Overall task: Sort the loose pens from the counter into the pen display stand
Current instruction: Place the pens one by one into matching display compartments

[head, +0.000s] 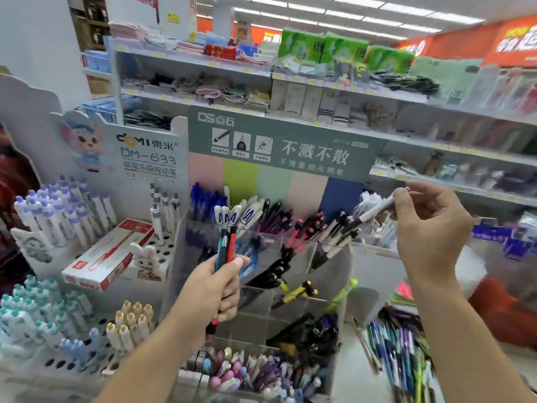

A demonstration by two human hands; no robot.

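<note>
Fingers pinch pen before store shelves.

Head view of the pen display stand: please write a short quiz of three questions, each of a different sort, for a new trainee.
1. True or false: the left hand holds several pens at once.
2. Multiple choice: what does the right hand pinch? A) a red box B) a single pen with a white part C) a green packet
3. Fill the gap: the red and white box lies to the ___ of the clear pen display stand.

Key
1. True; they are gripped upright, caps on top.
2. B; it is held over the upper right compartments.
3. Left.
</note>
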